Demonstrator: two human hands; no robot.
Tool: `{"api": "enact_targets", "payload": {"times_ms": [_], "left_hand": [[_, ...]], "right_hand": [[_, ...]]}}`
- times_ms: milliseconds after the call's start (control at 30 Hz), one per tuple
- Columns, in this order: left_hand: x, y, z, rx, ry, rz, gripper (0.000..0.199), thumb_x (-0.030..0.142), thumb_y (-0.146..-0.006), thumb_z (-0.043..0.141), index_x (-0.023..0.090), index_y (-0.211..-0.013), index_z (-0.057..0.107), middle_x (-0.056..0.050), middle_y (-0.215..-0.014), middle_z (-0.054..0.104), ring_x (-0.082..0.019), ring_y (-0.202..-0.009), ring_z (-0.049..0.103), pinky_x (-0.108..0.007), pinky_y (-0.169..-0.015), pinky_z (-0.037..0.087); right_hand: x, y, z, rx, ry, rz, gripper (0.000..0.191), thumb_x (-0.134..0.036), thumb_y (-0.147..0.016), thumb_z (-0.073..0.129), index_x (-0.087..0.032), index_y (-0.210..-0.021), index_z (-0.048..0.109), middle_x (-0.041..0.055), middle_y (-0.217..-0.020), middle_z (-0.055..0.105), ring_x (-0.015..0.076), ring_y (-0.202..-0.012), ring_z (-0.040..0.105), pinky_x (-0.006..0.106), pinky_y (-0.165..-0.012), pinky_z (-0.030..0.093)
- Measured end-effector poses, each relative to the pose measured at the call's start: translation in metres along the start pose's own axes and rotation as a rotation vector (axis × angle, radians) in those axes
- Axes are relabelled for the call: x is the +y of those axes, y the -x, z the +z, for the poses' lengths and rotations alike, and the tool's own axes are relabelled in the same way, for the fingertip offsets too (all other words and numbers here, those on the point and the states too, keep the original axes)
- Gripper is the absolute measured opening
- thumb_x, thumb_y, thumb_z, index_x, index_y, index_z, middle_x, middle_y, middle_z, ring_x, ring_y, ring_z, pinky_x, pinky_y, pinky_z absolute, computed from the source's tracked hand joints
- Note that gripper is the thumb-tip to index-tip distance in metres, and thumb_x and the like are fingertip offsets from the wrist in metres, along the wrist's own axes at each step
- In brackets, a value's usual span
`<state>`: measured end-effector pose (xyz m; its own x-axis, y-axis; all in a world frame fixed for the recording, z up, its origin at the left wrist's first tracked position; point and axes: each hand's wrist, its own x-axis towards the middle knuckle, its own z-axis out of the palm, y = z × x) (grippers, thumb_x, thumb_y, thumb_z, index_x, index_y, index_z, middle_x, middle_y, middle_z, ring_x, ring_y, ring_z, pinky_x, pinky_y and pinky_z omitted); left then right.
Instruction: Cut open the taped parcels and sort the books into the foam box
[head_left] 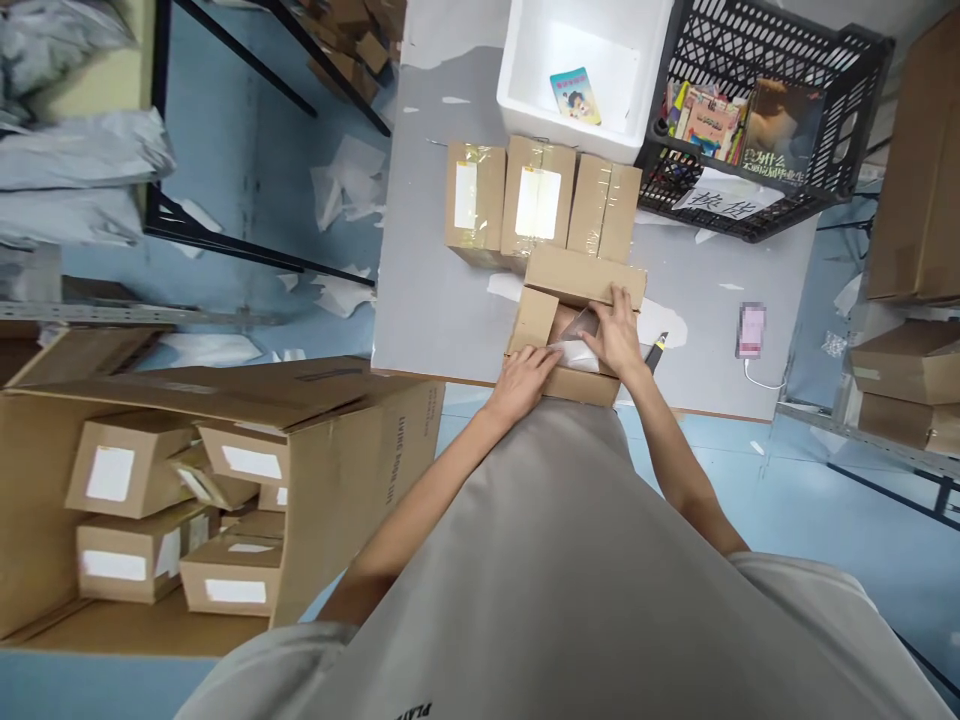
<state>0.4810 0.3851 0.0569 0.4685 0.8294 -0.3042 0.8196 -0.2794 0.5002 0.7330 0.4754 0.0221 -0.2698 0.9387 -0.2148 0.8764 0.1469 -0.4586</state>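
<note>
At the near edge of the grey bench (439,320), a small cardboard box (534,318) stood with its flaps folded out, directly before the person. The left hand (521,380) lay over its near left corner, fingers loosely bent beside a piece of clear plastic (576,354) in the opening; whether they pinched it, I cannot tell. The right hand (616,330) was partly open, its thumb at the plastic and its fingers spread toward the far flap. Just right of that hand lay a utility knife (657,350). Beyond the box stood three taped boxes (541,200) in a row, and behind them a white bin (513,80) with a booklet (576,95) inside. Right of the bin, a black crate (846,70) held books (709,122). Farther right on the bench was a phone (750,330) with a white cable (765,383).
</note>
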Motion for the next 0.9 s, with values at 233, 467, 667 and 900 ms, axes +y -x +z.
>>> {"api": "enact_targets", "payload": {"times_ms": [233,467,667,900], "left_hand": [[0.005,-0.025,-0.013,-0.111,-0.107,0.012,0.062,0.011,-0.091,0.077,0.021,-0.153,0.074,-0.023,-0.147,0.072,-0.046,-0.143,0.059,-0.06,-0.117,0.051],[-0.014,0.013,-0.045,0.097,-0.085,-0.074,0.059,0.035,-0.101,0.083,0.028,-0.158,0.069,-0.021,-0.143,0.071,-0.048,-0.134,0.061,-0.061,-0.111,0.053],[-0.038,0.01,-0.051,0.188,-0.19,-0.256,0.042,0.045,-0.103,0.08,0.018,-0.135,0.077,-0.027,-0.13,0.071,-0.054,-0.132,0.061,-0.069,-0.109,0.054],[-0.027,-0.058,-0.018,-0.083,-0.114,-0.261,0.023,0.024,-0.093,0.08,0.013,-0.112,0.083,-0.032,-0.124,0.079,-0.051,-0.133,0.068,-0.064,-0.113,0.057]], "right_hand": [[-0.035,0.023,0.001,-0.316,0.078,-0.154,0.057,-0.037,-0.115,0.063,-0.016,-0.167,0.064,0.022,-0.179,0.058,0.0415,-0.168,0.052,0.065,-0.142,0.037],[-0.033,0.023,-0.004,-0.346,0.102,-0.208,0.07,-0.05,-0.114,0.068,-0.012,-0.172,0.06,0.0224,-0.165,0.07,0.0385,-0.158,0.061,0.06,-0.151,0.018],[-0.049,0.008,0.002,-0.44,0.142,-0.176,0.074,-0.039,-0.11,0.078,-0.013,-0.175,0.056,0.0223,-0.179,0.058,0.0415,-0.161,0.061,0.056,-0.139,0.045],[-0.057,-0.002,0.0,-0.508,0.214,0.009,0.103,-0.029,-0.097,0.093,-0.018,-0.185,0.042,0.0262,-0.164,0.071,0.0463,-0.146,0.074,0.056,-0.125,0.059]]}}
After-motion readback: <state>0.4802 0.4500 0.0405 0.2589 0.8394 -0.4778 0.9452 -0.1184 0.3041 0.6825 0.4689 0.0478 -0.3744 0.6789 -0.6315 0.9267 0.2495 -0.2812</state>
